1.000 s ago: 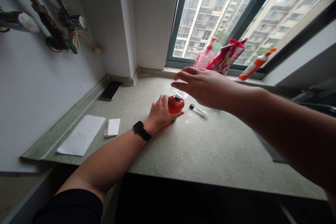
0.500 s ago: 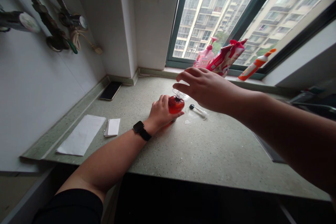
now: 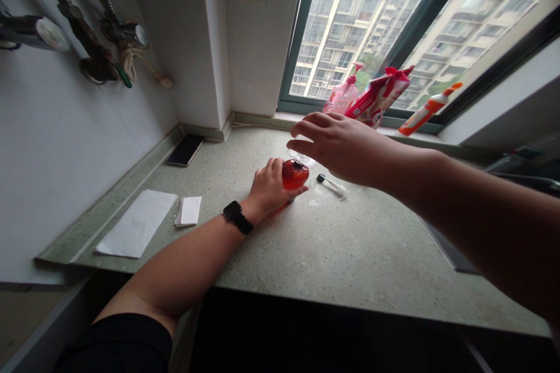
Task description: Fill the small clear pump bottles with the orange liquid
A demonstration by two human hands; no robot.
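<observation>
My left hand (image 3: 266,186) is wrapped round a bottle of red liquid (image 3: 294,175) standing on the counter. The bottle has a dark neck. Over it, my right hand (image 3: 324,141) is curled, palm down, round a clear plastic container (image 3: 298,156), most of which my fingers hide. The container's visible end is just above the bottle's neck; whether they touch I cannot tell. Right of the bottle lies a pump head with a black cap and a clear tube (image 3: 331,185). A small wet spot (image 3: 313,203) is beside it on the counter.
A phone (image 3: 185,150), a white sheet (image 3: 136,223) and a small white stack (image 3: 189,211) lie on the speckled counter (image 3: 350,262) to the left. On the windowsill stand a pink pump bottle (image 3: 343,96), a red pouch (image 3: 378,96) and an orange-and-white bottle (image 3: 424,113).
The view has shifted very slightly. Both hands keep nearly the same pose, with the right hand's fingertips barely moved over the bottle's neck.
</observation>
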